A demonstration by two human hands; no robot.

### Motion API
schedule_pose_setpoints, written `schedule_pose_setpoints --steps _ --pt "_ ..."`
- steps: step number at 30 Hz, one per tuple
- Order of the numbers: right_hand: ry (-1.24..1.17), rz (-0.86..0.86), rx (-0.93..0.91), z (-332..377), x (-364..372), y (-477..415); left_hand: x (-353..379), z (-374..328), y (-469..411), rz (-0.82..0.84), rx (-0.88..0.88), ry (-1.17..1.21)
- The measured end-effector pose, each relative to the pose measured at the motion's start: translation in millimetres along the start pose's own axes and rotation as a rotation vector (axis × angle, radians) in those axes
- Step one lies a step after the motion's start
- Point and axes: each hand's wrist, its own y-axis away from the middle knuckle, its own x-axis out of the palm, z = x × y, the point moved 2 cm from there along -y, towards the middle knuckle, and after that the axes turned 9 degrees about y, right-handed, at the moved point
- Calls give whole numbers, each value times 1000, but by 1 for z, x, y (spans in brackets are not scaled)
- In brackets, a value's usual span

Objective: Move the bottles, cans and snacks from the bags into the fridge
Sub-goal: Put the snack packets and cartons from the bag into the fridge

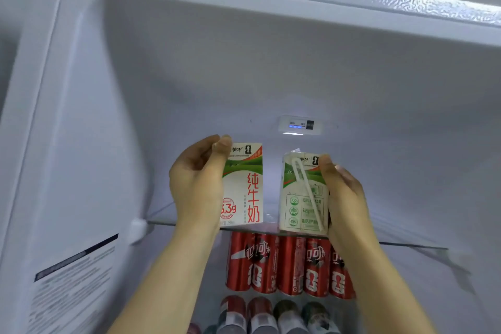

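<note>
Inside the open fridge, my left hand grips a white and green milk carton with red lettering, upright at the front edge of the top glass shelf. My right hand grips a second milk carton, its back face with a white straw turned to me, also upright at the shelf's front edge. The two cartons stand side by side with a small gap between them.
Several red cola cans stand in a row on the shelf below. Lower down are tops of more cans or bottles. A control panel with a light is on the back wall. The fridge's left wall carries a label.
</note>
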Motion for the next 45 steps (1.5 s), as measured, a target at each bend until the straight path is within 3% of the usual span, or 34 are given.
schedule_pose_setpoints --steps 8,15,20,29,33,45 --pt "145 259 -9 -6 -17 -6 4 20 -4 96 -38 -193" --pt "291 322 -22 4 -22 -11 -6 26 -10 336 -160 -458" --pt "388 342 -3 7 -23 -20 -9 25 -16 420 -374 -487" --pt "434 367 27 -15 -16 -56 7 37 -44 588 -564 -679" --pt "596 376 15 -25 -15 -79 13 50 -60 692 -585 -817" --pt "707 299 111 -55 -6 -130 23 94 -82 619 -502 -932"
